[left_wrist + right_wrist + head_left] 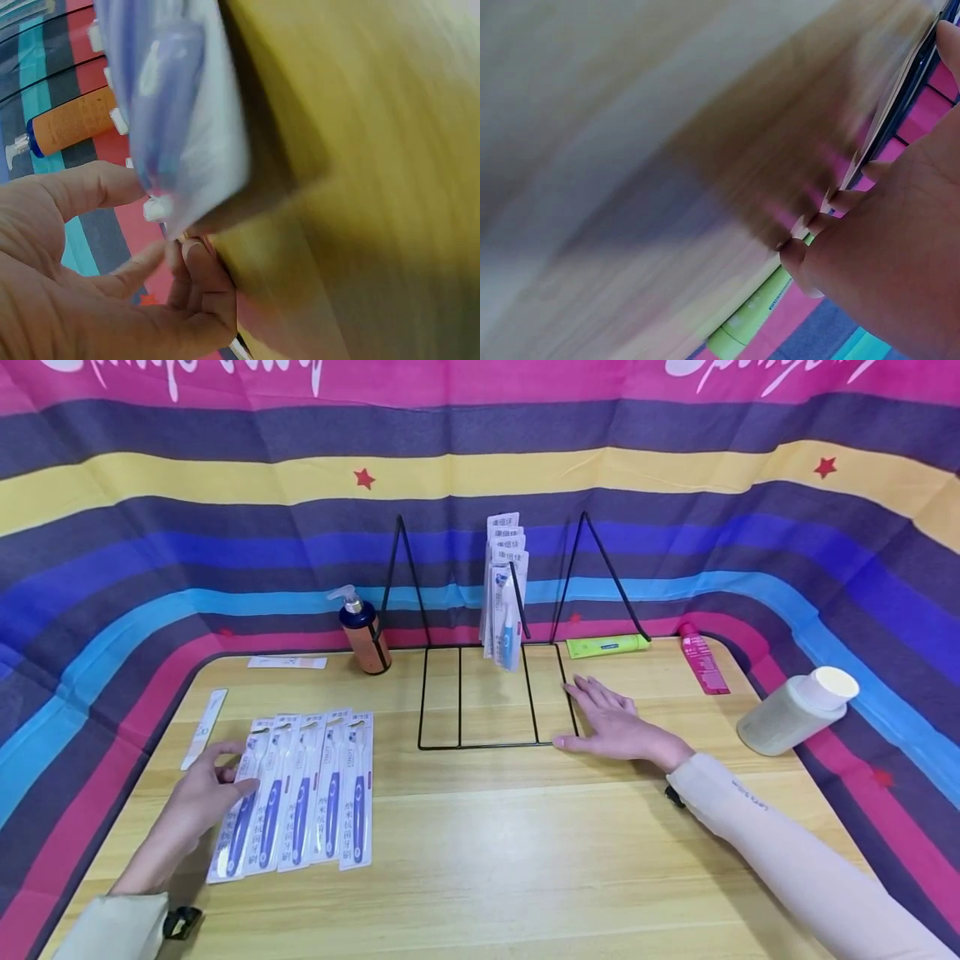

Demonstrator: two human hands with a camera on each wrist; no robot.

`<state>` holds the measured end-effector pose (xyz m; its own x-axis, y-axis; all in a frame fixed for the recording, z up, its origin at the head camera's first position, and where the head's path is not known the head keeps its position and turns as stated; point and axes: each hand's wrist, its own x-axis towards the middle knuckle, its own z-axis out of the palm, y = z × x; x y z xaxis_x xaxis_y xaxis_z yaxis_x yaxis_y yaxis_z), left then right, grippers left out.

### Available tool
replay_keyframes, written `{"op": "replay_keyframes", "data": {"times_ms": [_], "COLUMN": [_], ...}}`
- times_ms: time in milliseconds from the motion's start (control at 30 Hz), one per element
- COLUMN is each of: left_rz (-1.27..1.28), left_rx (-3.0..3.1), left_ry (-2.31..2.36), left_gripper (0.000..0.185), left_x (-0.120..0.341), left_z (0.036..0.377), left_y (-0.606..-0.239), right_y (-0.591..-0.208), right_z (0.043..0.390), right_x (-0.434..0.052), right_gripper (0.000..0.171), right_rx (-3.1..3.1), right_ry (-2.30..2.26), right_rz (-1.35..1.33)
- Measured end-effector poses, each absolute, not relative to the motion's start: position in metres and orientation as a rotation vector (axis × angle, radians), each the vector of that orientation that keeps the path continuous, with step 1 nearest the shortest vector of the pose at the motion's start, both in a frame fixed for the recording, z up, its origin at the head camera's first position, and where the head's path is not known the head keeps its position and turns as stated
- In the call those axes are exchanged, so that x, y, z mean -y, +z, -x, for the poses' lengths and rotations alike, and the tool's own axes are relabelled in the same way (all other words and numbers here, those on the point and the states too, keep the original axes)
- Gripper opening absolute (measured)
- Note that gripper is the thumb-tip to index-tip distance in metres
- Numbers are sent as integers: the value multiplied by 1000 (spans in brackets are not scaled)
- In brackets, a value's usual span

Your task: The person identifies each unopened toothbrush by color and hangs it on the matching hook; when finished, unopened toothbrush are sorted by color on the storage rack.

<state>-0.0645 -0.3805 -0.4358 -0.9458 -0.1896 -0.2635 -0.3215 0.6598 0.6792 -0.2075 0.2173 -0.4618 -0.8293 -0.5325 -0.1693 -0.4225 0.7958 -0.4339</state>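
A row of several packaged toothbrushes [300, 810] with purple handles lies on the left of the table. My left hand [198, 797] is at the leftmost pack [238, 831], thumb on its face and the other fingers curled at its outer edge. The left wrist view shows this pack [187, 112] close up, with the thumb behind it. My right hand [611, 722] rests spread at the right side of a black wire rack [480, 746], thumb and fingertips by its side wire. Several toothbrush packs [504, 618] stand upright at the rack's back.
A pump bottle [367, 639] stands left of the rack. Two slim packets [204, 728] lie at the far left and back. A green tube [607, 646], a pink tube [703, 658] and a tilted white-capped bottle [795, 714] are on the right. A striped cloth [285, 543] surrounds the table.
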Motion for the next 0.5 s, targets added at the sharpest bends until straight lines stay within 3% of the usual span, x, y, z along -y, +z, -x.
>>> {"op": "replay_keyframes", "data": {"times_ms": [133,367,500], "left_rz": [413,486,525], "left_rx": [-2710,-2782,-2825], "left_ry": [1224,1276,1316], "left_gripper": [67,46,46], "left_x": [382,387,386], "left_z": [63,60,59], "left_y": [-439,-444,-441], "right_y": [-462,-461,-461], "right_z": [207,206,207], "right_x": [-217,-218,-217], "right_gripper": [109,109,109], "right_rx": [-2696,-2693,-2696], "right_ry": [-563,-563,-551], "right_rz": [734,737,739]}}
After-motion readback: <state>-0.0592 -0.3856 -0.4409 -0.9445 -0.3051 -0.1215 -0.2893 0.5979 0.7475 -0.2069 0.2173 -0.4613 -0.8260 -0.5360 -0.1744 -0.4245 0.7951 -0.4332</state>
